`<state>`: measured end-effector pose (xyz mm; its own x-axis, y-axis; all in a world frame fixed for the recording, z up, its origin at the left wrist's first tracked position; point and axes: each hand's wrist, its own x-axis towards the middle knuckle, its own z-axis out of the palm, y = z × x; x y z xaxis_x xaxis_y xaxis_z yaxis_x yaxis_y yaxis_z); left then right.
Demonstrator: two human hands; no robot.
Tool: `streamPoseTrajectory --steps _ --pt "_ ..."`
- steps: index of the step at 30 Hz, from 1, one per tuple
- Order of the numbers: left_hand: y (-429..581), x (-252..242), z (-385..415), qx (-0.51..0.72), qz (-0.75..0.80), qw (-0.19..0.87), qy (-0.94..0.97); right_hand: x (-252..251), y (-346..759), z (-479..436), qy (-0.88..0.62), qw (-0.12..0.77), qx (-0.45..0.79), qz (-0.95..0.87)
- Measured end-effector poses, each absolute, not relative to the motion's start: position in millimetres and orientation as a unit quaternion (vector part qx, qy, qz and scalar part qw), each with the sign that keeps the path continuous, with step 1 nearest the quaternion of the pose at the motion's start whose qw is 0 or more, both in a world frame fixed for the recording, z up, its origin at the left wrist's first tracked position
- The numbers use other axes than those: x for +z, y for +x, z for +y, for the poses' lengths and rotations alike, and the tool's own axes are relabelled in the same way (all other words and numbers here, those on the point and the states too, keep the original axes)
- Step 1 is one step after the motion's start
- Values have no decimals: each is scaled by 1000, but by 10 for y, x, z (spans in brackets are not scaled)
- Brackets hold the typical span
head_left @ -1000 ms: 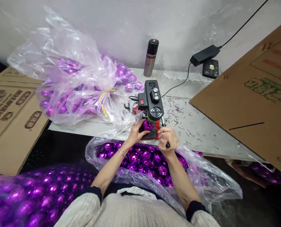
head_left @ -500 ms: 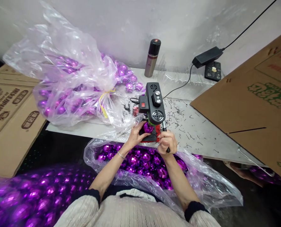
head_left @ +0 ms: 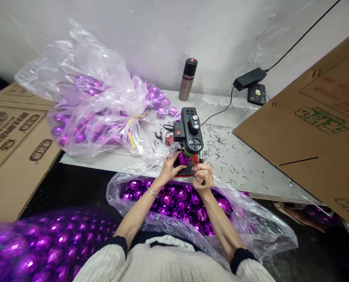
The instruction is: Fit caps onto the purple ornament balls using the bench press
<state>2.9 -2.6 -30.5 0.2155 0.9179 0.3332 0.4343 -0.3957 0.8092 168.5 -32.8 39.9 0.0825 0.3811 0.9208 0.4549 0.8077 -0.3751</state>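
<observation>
A black press-like machine [head_left: 192, 131] with a red switch stands on the white table. Under its head, my left hand [head_left: 169, 169] grips a shiny purple ball [head_left: 184, 158] between thumb and fingers. My right hand [head_left: 203, 177] is wrapped round the machine's black-ended lever [head_left: 201, 156], just right of the ball. The machine's black base [head_left: 188, 170] shows red at its edges. Below my forearms lies an open clear bag [head_left: 112, 192] with several purple faceted balls [head_left: 180, 194].
Tied plastic bag [head_left: 104, 105] of purple balls at left; spray can [head_left: 188, 79] behind the machine. Power adapter [head_left: 249, 78] and phone [head_left: 256, 94] sit back right. Cartons [head_left: 304, 129] flank the table [head_left: 251, 156], whose right part holds scattered black bits.
My right hand and the lever have shifted slightly left and closer to the machine's base. My left hand still holds the ball. The camera view has moved a little.
</observation>
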Motion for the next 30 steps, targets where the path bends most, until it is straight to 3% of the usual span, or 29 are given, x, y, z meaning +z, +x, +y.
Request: streamPoseTrajectory --steps 5,11,19,22,26,28,30 --pt "55 -274 -8 427 469 271 724 670 1714 -356 -347 663 -29 -663" --pt "-106 -185 -535 446 451 158 757 994 1719 -435 -375 642 6 -669" --pt "-282 -142 -1315 244 340 179 891 903 1771 -442 -361 624 -3 -693" --pt "-292 -5 -1066 316 336 173 870 867 1796 -446 -359 618 -7 -700" --pt "-428 386 -122 409 424 129 797 850 1809 -458 -367 610 -12 -702" --pt "-529 602 488 357 545 114 751 847 1809 -465 -369 610 -11 -701" --pt "-607 765 1048 224 661 126 705 842 1807 -471 -368 611 -8 -701"
